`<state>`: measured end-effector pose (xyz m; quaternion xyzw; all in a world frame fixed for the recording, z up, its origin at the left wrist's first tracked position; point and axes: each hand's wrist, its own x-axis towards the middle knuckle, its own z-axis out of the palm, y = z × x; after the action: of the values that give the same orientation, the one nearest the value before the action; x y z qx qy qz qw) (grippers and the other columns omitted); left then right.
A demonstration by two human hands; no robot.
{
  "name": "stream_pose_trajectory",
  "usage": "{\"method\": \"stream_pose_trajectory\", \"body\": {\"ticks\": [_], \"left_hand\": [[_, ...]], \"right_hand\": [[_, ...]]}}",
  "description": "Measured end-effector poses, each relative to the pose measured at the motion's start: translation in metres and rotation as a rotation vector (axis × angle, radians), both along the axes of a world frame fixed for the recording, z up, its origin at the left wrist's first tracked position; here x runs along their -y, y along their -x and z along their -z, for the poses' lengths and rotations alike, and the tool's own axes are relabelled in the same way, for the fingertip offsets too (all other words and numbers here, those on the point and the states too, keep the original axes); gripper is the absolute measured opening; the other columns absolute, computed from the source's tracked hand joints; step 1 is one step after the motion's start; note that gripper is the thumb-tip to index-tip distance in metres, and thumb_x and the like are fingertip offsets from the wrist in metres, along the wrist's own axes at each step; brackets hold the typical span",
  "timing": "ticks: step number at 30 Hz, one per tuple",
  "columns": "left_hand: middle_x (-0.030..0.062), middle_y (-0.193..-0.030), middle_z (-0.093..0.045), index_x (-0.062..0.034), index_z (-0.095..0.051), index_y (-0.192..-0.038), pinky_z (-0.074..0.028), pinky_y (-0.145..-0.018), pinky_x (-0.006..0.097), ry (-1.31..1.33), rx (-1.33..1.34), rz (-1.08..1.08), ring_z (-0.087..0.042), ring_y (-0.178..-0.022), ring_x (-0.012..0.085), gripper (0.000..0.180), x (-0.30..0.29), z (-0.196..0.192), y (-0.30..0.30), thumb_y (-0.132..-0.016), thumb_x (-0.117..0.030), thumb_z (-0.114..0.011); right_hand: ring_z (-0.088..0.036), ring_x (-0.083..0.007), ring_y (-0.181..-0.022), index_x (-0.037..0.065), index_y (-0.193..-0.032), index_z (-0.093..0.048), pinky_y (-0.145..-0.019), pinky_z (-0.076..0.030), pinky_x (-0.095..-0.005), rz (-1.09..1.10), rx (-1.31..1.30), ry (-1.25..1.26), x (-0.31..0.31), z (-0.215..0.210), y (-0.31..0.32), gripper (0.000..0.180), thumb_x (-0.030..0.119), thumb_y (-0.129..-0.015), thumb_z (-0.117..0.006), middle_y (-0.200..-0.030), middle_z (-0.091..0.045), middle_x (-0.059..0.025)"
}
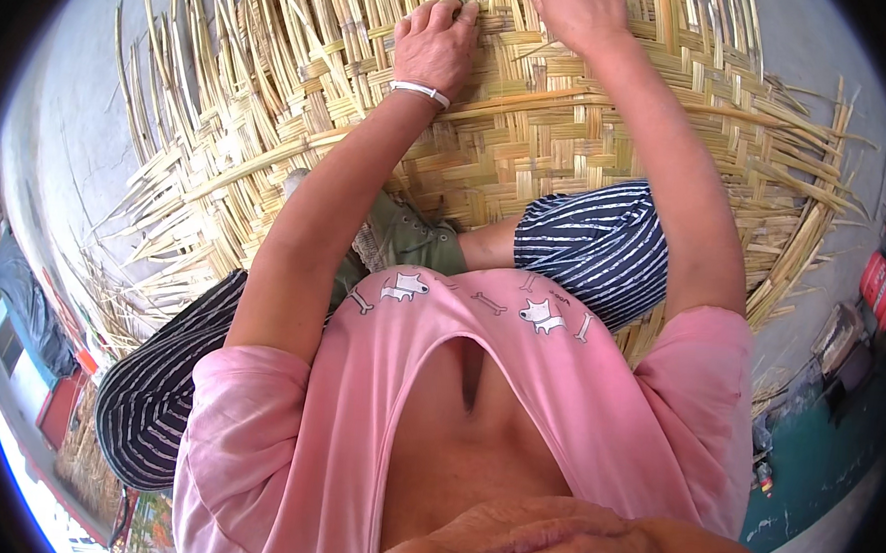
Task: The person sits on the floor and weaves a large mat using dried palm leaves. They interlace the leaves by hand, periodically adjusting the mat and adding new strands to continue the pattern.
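Partly woven mat (560, 147) of pale split strips, spread on a grey floor (81, 117) beneath and beyond the seated person. A broad middle area, from the near side to the far limit of view, is seen closely interlaced in a stepped pattern, and this portion may be judged largely done. Across it a long crosswise strip (532, 103) is laid from left to right. Toward the far left, loose strips (275, 42) are left as long, separate lengths, with only part of their run interlaced; along the right, uneven strip ends (817, 211) are left projecting, and no finished border can be made out there. It is therefore judged that much interlacing and the edges remain to be done; the portion beyond the far limit cannot be assessed. The left hand (437, 44), marked by a white wristband (421, 90), is set on the far middle of the weave, its grip partly closed, with fingers curled and tips turned down against the strips; whether one is pinched cannot be told. The right hand (580, 8) is placed farther right, cut off by the far limit of view; its grip and any strip held by it cannot be determined.
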<state>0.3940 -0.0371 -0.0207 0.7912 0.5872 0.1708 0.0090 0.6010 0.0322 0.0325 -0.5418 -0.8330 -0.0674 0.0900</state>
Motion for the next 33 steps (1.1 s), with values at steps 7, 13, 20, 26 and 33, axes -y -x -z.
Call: {"method": "stream_pose_trajectory", "body": {"ticks": [7,13,20,26,33], "left_hand": [[0.0036,-0.127,-0.065,-0.022,-0.073,-0.123,-0.043,-0.102,0.045,0.003,0.054,0.005,-0.058,-0.119,0.028,0.03,-0.002,0.002,0.006,-0.094,-0.024,-0.062],[-0.0003,-0.121,-0.065,-0.0248,-0.072,-0.125,-0.043,-0.1,0.044,0.008,-0.029,0.036,-0.057,-0.118,0.0251,0.034,0.0,-0.003,0.006,-0.093,-0.019,-0.062],[0.0052,-0.139,-0.057,-0.0265,-0.063,-0.136,-0.039,-0.109,0.049,0.103,0.053,0.051,-0.05,-0.133,0.0329,0.041,0.0,-0.002,0.017,-0.095,-0.025,-0.065],[0.0198,-0.152,-0.048,-0.0108,-0.049,-0.148,-0.039,-0.116,0.048,-0.017,0.235,-0.168,-0.048,-0.139,0.0377,0.068,-0.004,-0.003,0.013,-0.086,-0.023,-0.075],[0.0178,-0.162,-0.035,-0.0156,-0.044,-0.151,-0.028,-0.122,0.05,0.238,0.25,-0.25,-0.032,-0.149,0.0387,0.08,-0.008,-0.008,0.009,-0.08,-0.033,-0.077]], "right_hand": [[-0.07,-0.0346,-0.098,0.007,-0.09,-0.075,-0.087,-0.054,-0.0486,0.051,0.192,0.575,-0.014,-0.038,0.004,0.02,0.017,-0.09,-0.058,-0.104,-0.072,-0.0213],[-0.071,-0.0339,-0.09,0.006,-0.089,-0.073,-0.084,-0.054,-0.049,0.039,0.143,0.617,-0.005,-0.047,0.001,0.024,0.019,-0.092,-0.054,-0.094,-0.073,-0.0206],[-0.072,-0.0344,-0.084,0.008,-0.088,-0.073,-0.077,-0.055,-0.0497,-0.056,0.362,0.482,-0.012,-0.064,-0.036,0.027,0.031,-0.091,-0.06,-0.086,-0.074,-0.0166],[-0.07,-0.0347,-0.097,0.015,-0.119,-0.068,-0.079,-0.055,-0.0495,0.205,0.544,0.42,-0.003,-0.115,-0.159,0.035,0.043,-0.105,-0.052,-0.117,-0.071,-0.015],[-0.07,-0.0329,-0.1,0.009,-0.118,-0.067,-0.086,-0.056,-0.0459,0.068,0.219,0.102,0.034,-0.084,-0.129,0.036,0.04,-0.104,-0.055,-0.115,-0.071,-0.0145]]}}
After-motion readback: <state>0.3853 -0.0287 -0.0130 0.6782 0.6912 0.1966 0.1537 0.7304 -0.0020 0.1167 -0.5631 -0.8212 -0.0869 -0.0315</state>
